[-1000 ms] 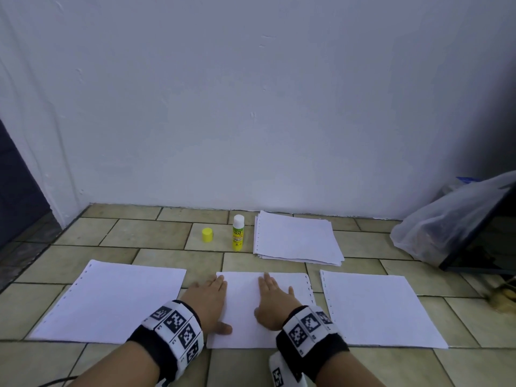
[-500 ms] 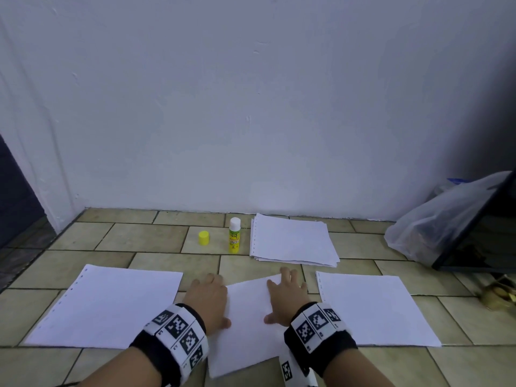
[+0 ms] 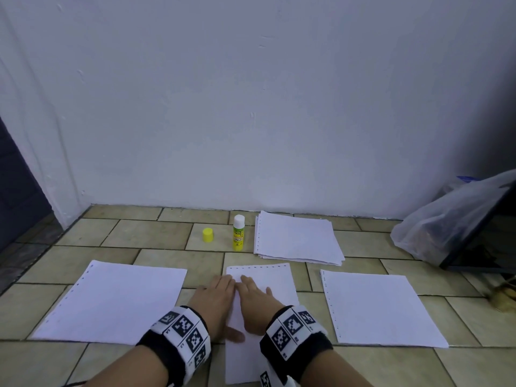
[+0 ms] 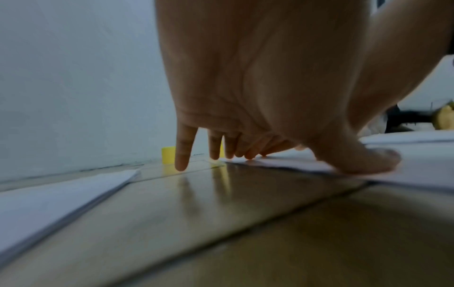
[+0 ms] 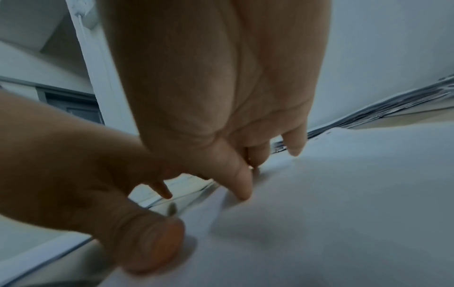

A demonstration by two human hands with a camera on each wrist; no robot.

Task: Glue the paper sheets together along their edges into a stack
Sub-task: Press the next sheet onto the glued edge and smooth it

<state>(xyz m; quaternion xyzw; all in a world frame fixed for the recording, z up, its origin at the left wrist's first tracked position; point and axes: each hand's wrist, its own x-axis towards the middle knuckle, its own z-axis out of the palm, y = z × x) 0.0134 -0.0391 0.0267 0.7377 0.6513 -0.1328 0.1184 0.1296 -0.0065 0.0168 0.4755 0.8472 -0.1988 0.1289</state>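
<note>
Head view: both hands lie flat on a thin white perforated-edge paper sheet (image 3: pixel 265 291) on the beige tiled floor (image 3: pixel 156 236), between two wider white sheets (image 3: pixel 111 300) (image 3: pixel 377 305). Left hand (image 3: pixel 216 301), fingers straight and slightly apart, straddles the sheet's left edge, thumb pressing the paper; right hand (image 3: pixel 258 300), fingers extended, rests wholly on it. Neither hand grips. An uncapped yellow glue stick (image 3: pixel 238 233), its yellow cap (image 3: pixel 207 235) and a loose white paper pile (image 3: pixel 297 237) stand near the wall. Paper this thin is probably light, limp and sliding on tile; flat-palm pressure or a corner pinch suits it.
</note>
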